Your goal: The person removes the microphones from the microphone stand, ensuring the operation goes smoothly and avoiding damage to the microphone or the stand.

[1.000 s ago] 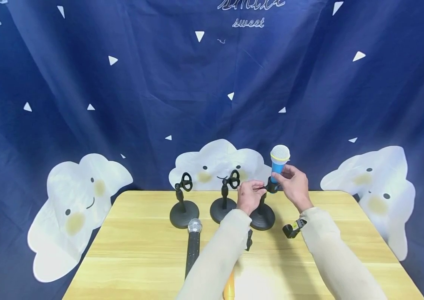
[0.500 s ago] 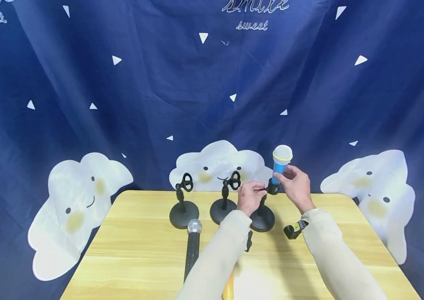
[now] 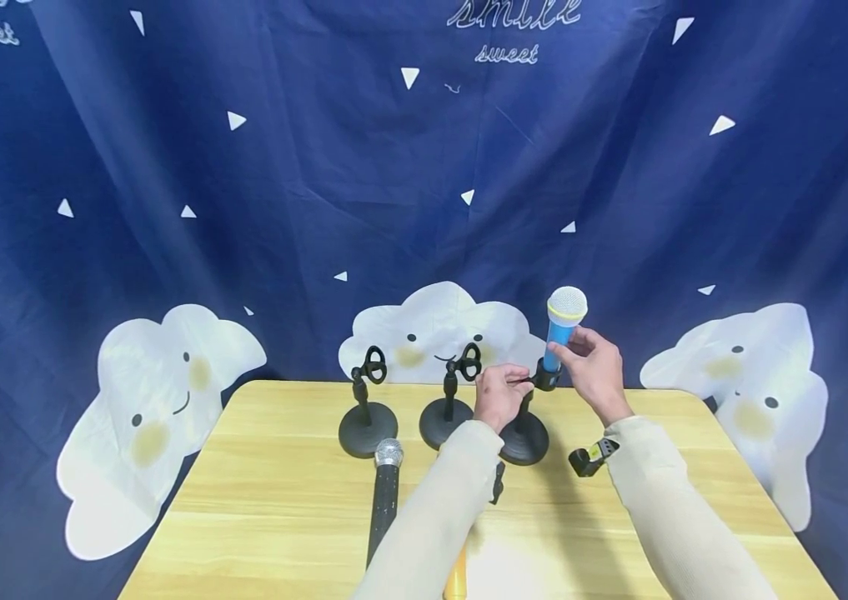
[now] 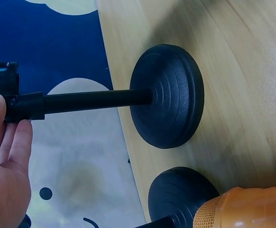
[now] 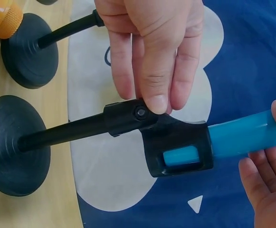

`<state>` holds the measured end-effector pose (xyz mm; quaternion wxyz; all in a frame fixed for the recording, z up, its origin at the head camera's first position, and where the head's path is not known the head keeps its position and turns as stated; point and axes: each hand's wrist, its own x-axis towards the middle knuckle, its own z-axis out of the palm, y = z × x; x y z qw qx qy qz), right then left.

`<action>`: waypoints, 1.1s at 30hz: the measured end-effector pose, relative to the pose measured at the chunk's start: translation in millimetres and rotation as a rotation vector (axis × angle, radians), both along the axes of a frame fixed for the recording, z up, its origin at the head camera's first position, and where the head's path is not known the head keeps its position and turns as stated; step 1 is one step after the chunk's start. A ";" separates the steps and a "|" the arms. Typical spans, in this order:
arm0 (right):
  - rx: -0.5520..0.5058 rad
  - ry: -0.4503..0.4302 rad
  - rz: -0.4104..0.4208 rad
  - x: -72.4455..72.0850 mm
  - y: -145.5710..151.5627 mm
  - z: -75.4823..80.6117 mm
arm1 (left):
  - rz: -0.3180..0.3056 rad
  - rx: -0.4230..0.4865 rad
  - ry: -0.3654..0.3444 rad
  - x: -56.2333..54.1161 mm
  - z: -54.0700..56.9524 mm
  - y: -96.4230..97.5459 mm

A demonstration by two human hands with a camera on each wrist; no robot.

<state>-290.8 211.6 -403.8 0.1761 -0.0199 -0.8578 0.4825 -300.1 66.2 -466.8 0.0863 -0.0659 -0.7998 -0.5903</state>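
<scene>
A blue microphone [image 3: 560,335] with a white head and yellow ring stands tilted in the black clip [image 5: 180,148] of the rightmost desk stand [image 3: 524,437]. My right hand [image 3: 594,372] grips its blue handle just above the clip, thumb on one side and fingers on the other. In the right wrist view the handle shows through the clip's slot. My left hand [image 3: 500,395] pinches the stand's joint below the clip, thumb against fingertips. The stand's round base [image 4: 166,95] is plainly seen in the left wrist view.
Two more black stands, one at left [image 3: 368,427] and one in the middle [image 3: 448,417], have bare clips. A black microphone [image 3: 386,500] lies in front, and an orange microphone [image 3: 457,575] is partly under the left sleeve. A dark strap-like piece [image 3: 497,483] lies near the left forearm.
Both hands keep their hold on the microphone and stand. The microphone shifts only slightly in the head view, along with a small movement of the whole scene.
</scene>
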 end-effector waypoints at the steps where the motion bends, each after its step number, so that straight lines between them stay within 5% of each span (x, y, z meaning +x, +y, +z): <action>1: 0.002 0.002 0.000 0.1 0.4 0.8 | 0.000 0.001 -0.003 -0.1 0.0 0.1; 33: 0.015 0.061 -0.009 3.1 4.3 16.9 | 0.013 -0.006 -0.010 -1.4 1.5 1.7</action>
